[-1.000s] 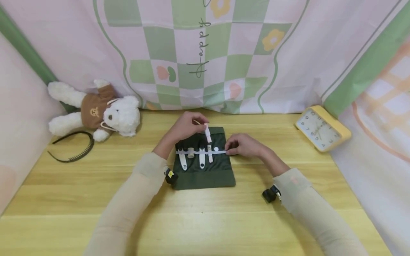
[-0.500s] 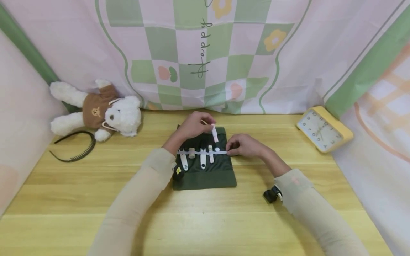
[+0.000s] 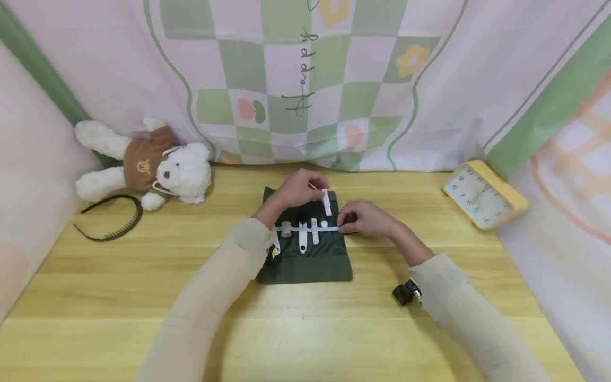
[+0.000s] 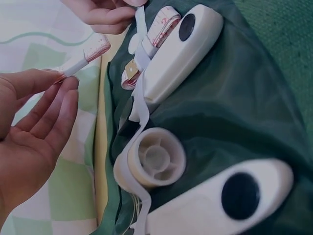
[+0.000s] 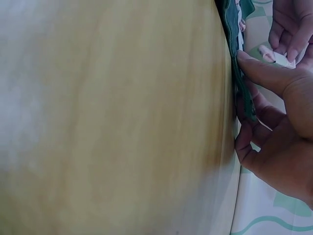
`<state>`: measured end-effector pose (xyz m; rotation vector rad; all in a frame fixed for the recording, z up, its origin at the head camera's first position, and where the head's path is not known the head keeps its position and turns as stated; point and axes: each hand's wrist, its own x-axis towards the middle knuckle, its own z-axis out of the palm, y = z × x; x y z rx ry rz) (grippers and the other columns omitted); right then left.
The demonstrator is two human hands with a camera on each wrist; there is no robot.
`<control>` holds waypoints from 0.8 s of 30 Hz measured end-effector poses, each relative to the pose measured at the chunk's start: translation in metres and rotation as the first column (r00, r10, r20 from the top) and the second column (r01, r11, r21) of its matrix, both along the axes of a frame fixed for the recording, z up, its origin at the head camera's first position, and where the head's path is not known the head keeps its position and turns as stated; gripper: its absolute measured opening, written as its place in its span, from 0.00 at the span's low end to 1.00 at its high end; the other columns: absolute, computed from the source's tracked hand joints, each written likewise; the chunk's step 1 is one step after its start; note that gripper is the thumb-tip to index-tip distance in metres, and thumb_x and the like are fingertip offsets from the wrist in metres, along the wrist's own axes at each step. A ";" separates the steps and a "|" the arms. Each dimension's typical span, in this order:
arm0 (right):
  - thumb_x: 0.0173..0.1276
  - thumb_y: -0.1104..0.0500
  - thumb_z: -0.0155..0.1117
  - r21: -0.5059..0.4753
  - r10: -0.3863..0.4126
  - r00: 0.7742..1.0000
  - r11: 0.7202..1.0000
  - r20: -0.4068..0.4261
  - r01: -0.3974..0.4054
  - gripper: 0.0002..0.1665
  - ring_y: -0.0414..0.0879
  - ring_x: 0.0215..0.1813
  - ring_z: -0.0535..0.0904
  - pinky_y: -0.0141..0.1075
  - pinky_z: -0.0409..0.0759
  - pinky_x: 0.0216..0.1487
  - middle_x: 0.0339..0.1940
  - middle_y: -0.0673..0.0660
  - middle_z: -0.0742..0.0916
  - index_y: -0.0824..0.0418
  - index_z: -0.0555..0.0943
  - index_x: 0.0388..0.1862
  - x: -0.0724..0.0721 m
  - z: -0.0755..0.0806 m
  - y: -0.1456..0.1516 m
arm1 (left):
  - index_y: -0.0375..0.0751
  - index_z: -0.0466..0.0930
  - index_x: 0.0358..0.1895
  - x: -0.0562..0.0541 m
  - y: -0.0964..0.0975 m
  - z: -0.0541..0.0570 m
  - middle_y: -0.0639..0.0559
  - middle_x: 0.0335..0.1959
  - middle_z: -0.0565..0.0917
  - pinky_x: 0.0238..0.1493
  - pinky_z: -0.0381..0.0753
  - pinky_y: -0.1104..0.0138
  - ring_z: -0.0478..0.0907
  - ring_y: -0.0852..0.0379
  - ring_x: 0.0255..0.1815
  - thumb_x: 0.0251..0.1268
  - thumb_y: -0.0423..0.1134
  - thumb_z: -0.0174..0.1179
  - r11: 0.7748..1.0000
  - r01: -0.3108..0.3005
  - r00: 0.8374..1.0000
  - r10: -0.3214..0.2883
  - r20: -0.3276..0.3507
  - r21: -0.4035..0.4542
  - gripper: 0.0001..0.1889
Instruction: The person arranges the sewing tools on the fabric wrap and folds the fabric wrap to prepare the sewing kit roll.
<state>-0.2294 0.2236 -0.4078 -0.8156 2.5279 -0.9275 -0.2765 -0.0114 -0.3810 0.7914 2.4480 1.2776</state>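
My left hand [image 3: 302, 188] pinches a small folded tape measure [image 4: 96, 48], pink and white with a white band, between thumb and fingertips. It hangs over the far right part of a dark green fabric roll pouch [image 3: 305, 269]. A white elastic strap [image 3: 329, 229] crosses the pouch. Under it sit another folded tape measure [image 4: 164, 27], a pale spool [image 4: 156, 156] and two white tools [image 4: 188, 46] with black round spots. A white round piece [image 3: 324, 224] lies by the strap's right end. There my right hand [image 3: 365, 216] pinches the pouch's right edge, thumb on top.
A white plush bear [image 3: 183, 172] in a brown top lies at the back left, with a black toothed headband [image 3: 129, 228] beside it. On the back right stands a yellow clock [image 3: 484, 196]. A printed curtain [image 3: 286, 143] hangs behind the wooden table [image 3: 300, 339].
My left hand has carried the tape measure to the right, from above the strapped one to near the white round piece. My right hand stays at the pouch edge.
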 end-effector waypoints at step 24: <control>0.69 0.64 0.71 -0.031 0.007 1.000 1.000 0.028 -0.006 0.03 0.47 0.37 0.77 0.41 0.76 0.40 0.36 0.54 0.84 0.64 0.86 0.37 0.000 -0.002 0.003 | 0.38 0.88 0.50 0.003 0.024 -0.020 0.47 0.45 0.87 0.47 0.80 0.63 0.82 0.53 0.46 0.73 0.32 0.61 0.986 0.097 0.995 -0.101 -0.021 -0.133 0.09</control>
